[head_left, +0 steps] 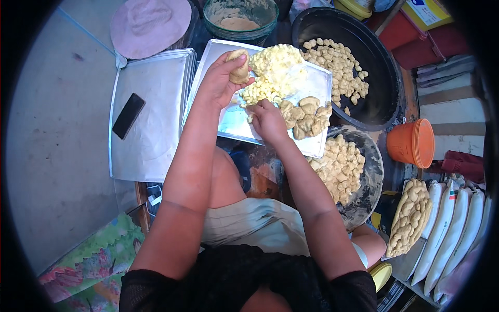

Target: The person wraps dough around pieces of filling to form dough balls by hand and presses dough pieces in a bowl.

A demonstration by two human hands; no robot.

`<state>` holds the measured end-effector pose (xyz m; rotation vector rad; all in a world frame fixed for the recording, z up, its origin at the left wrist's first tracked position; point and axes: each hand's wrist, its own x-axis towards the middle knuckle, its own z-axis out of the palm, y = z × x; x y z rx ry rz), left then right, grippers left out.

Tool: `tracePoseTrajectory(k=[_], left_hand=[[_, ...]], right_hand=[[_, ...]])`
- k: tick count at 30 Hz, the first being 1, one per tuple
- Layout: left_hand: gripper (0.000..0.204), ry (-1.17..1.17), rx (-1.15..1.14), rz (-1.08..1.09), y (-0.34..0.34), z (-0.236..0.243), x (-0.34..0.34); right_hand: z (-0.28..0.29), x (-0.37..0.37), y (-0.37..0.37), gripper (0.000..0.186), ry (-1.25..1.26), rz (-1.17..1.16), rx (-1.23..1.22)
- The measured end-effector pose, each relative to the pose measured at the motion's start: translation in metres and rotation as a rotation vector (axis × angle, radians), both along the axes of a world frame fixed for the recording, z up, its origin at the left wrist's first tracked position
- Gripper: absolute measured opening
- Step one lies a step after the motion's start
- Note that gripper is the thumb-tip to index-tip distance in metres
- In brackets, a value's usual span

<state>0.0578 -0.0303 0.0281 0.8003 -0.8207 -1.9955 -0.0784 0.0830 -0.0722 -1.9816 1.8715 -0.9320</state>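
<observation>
A lump of tan dough (pixel 239 68) rests in my left hand (pixel 221 80), whose fingers curl around it above the tray's far left part. My right hand (pixel 270 121) is closed with its fingertips at the near edge of a heap of pale yellow cubes (pixel 267 86); what it pinches, if anything, is hidden. Both hands are over a shiny metal tray (pixel 233 124). Clear plastic partly covers the cubes' far side. Just right of my right hand, several dough lumps (pixel 309 117) lie together on the tray.
A black phone (pixel 128 115) lies on stacked trays (pixel 150 151) at left. Beyond are a pink round lid (pixel 136 41) and a green bowl (pixel 247 32). At right stand a black basin (pixel 382 78) and a floury basin (pixel 371 171) of dough pieces, plus an orange bucket (pixel 403 144).
</observation>
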Motion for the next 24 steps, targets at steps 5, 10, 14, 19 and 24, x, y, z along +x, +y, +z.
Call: tracePoseTrajectory(k=[5,10,14,19,24], left_hand=[[0.029,0.043,-0.017,0.038,-0.005,-0.002,0.008],[0.025,0.017,-0.026,0.158,-0.008,0.006,0.006],[0.025,0.066,0.004,0.066,-0.006,0.008,-0.004],[0.062,0.117,-0.108,-0.074,-0.003,0.001,0.006],[0.078,0.101,-0.094,-0.092,0.015,0.021,-0.005]], right_hand=[[0.005,0.008,0.005,0.024,0.067,0.087,-0.047],[0.007,0.029,-0.04,0.018,0.018,0.04,-0.079],[-0.01,0.036,-0.061,0.009,0.448,-0.017,-0.171],[0.038,0.027,-0.05,0.008,-0.333,-0.172,-0.087],[0.14,0.016,-0.031,0.012,-1.067,-0.156,-0.511]])
